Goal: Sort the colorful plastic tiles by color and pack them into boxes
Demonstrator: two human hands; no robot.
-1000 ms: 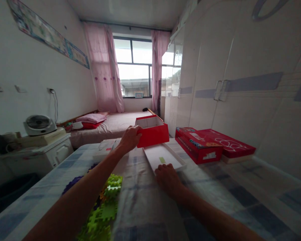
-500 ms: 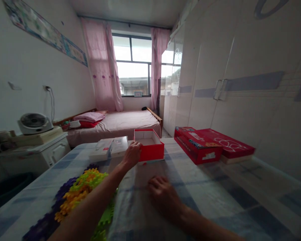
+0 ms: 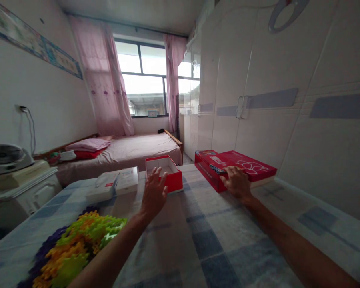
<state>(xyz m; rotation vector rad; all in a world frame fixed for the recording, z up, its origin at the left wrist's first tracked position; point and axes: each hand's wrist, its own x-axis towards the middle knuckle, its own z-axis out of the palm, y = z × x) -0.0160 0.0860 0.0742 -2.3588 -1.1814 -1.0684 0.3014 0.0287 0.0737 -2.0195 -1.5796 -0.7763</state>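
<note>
My left hand, its fingers spread, is at the near left side of an open red box with a pale inside. Whether it touches that box I cannot tell. Over on the right, my right hand is at the near end of a closed red box with printed patterns. Its fingers are apart over the top edge, partly hiding the box's front. Right beside this box lies a flatter red box with white line drawings and a pale base.
Two white boxes lie left of the open box. Nearer, a heap of yellow, green, orange and purple notched pieces covers part of the checked tablecloth. A bed stands beyond the table, and a wardrobe at right.
My right hand has moved from the tablecloth up and right to the closed red box. My left hand's fingers have come off the open box's edge and spread. The view has turned right.
</note>
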